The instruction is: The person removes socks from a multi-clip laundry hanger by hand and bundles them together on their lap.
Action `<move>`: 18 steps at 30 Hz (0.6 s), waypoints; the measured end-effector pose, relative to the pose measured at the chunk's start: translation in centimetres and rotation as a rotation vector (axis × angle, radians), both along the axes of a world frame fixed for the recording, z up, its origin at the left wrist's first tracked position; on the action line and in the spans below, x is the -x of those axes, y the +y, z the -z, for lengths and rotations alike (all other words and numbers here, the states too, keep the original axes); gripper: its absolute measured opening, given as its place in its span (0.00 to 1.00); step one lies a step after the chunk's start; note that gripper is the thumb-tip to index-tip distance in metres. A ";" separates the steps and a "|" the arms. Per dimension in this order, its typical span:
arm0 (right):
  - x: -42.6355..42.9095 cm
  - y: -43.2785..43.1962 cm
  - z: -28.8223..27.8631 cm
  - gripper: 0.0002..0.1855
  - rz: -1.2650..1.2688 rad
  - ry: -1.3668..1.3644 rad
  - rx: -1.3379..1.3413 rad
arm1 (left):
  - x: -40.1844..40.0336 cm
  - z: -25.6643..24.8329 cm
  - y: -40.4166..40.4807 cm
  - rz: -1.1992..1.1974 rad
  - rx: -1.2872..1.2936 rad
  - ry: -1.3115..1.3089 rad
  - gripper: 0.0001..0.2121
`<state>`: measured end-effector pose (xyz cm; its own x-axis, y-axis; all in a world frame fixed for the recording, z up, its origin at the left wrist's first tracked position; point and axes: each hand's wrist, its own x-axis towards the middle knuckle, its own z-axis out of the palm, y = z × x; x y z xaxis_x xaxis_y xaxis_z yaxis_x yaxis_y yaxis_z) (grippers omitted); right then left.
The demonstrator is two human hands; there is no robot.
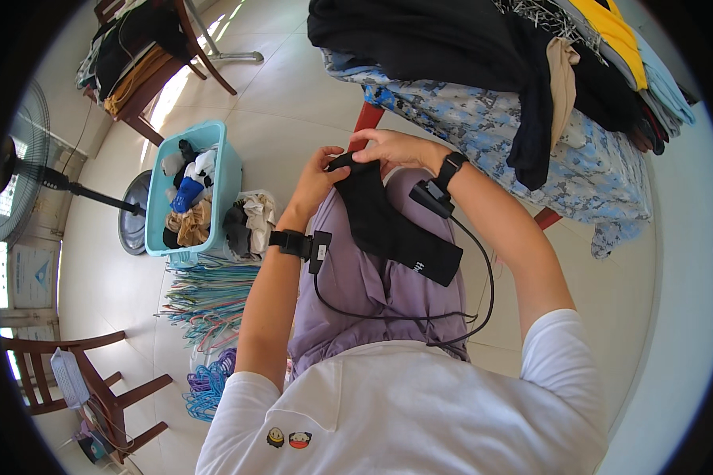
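A black sock (371, 219) with small white writing near one end lies over the lap, across purple trousers (344, 279). My left hand (324, 178) pinches the sock's upper end between thumb and fingers. Beside it, almost touching, my right hand (392, 148) grips the other side of the same end. The sock bends at its heel, and its far end rests on the right thigh. Black straps with small boxes and a cable are on both wrists.
Left stands a turquoise basket (234, 172) of socks, beside a smaller container (267, 199) of cloth items. Bundled hangers (208, 303), a pedestal fan (89, 193) and wooden chairs (101, 368) are on the left. Piled clothes (428, 41) lie on a camouflage-patterned cloth (570, 160) ahead right.
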<state>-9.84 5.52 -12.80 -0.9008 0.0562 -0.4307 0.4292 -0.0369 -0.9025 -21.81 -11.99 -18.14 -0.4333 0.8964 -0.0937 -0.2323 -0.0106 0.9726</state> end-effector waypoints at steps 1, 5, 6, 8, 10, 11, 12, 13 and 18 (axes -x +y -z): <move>0.1 -0.1 -0.2 0.24 -0.010 -0.002 -0.104 | -0.2 0.0 0.1 0.003 -0.021 0.019 0.22; 1.3 0.6 -1.2 0.21 -0.204 0.036 -0.467 | -1.3 -0.5 0.0 -0.049 -0.052 -0.097 0.22; 1.3 0.8 -1.2 0.17 -0.121 0.096 -0.414 | -1.6 -0.6 -0.2 0.007 -0.055 -0.168 0.21; 1.5 1.4 -1.3 0.16 -0.019 0.157 -0.349 | -2.4 -0.8 -0.8 0.119 -0.077 -0.314 0.20; 1.5 2.0 -1.4 0.15 0.040 0.175 -0.324 | -3.2 -0.8 -1.3 0.195 0.068 -0.306 0.18; 1.6 2.2 -1.5 0.15 0.060 0.176 -0.336 | -3.5 -0.8 -1.6 0.232 0.135 -0.303 0.17; 1.6 2.5 -1.5 0.14 0.083 0.192 -0.339 | -3.9 -0.7 -1.7 0.173 0.144 -0.353 0.14; 1.6 2.6 -1.6 0.14 0.104 0.252 -0.446 | -4.1 -0.7 -1.9 0.158 0.152 -0.362 0.14; 0.7 2.1 -2.1 0.12 0.178 0.467 -0.753 | -4.2 0.1 -2.5 0.133 0.068 -0.512 0.14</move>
<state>-10.53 7.66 -10.65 -0.9258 0.3302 0.1838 0.0573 0.6033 -0.7955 -17.60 -14.45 -18.20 -0.2002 0.9249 -0.3231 -0.6727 0.1100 0.7317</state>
